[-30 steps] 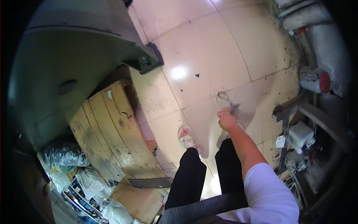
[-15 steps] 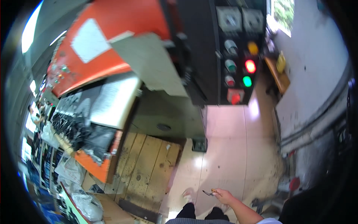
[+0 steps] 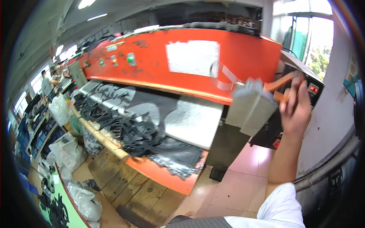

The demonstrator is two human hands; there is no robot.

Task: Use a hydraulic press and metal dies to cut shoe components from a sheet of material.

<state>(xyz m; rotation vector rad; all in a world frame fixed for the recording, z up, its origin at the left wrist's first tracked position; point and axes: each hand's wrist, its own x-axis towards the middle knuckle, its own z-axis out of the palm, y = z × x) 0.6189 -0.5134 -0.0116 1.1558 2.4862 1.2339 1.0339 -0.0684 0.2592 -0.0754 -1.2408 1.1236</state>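
Observation:
My right hand (image 3: 294,106) is raised at the right, its fingers closed round a hand tool with orange, forked handles (image 3: 281,81). Blur hides the exact kind of tool. Just left of it stands a grey metal housing (image 3: 249,108) at the end of a long orange machine (image 3: 152,53). Whether the tool touches the housing I cannot tell. Below the orange front, a white board (image 3: 195,119) carries black sheet material (image 3: 159,100) with cut-out shapes. Tangled black scraps (image 3: 129,131) lie along its near edge. My left hand is out of sight.
A dark control box (image 3: 311,91) with a red display stands behind my hand. Wooden planks (image 3: 140,190) lie on the floor in front of the machine. White plastic bags (image 3: 68,152) and a green board (image 3: 64,197) are at the left. A person (image 3: 47,87) stands far off.
My right hand has risen from low near my legs to the machine's right end, still holding the tool. The view has swung up and left, showing more of the orange machine.

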